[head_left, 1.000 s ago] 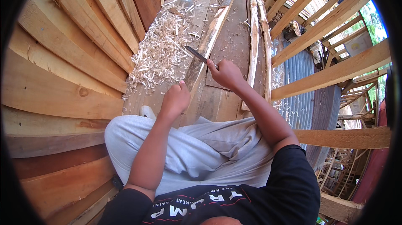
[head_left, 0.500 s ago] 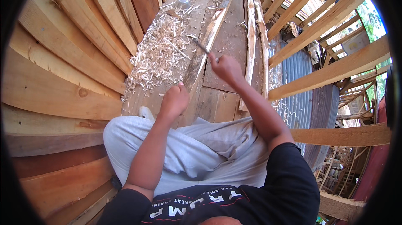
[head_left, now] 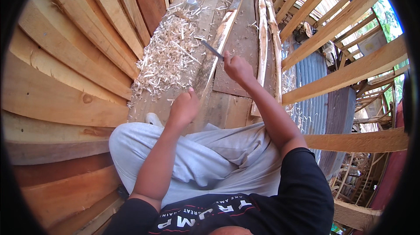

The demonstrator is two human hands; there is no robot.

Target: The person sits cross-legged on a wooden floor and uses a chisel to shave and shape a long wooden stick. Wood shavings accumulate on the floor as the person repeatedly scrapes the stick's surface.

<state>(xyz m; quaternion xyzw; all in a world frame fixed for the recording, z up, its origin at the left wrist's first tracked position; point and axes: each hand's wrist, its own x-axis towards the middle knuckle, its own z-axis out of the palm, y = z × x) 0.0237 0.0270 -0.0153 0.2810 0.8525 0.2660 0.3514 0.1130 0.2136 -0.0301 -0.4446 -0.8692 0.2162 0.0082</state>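
Head view: right hand (head_left: 239, 68) grips a part-hidden knife (head_left: 212, 50); left hand (head_left: 184, 107) curled, contents unclear.

From the head, a wide fisheye (near, dark-rimmed) looks forward and down over lap (head_left: 197, 158) and hands (head_left: 185, 106) (head_left: 239, 68).

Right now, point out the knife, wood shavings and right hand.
Knife (head_left: 212, 50): head view, middle of the blade.
Wood shavings (head_left: 166, 55): head view, middle of the pile.
Right hand (head_left: 239, 68): head view, back of the hand.

Beyond the right hand (head_left: 239, 68), room opens between stick (head_left: 226, 22) and pole (head_left: 263, 38); boards (head_left: 65, 88) wall the left, rails (head_left: 350, 73) the right.
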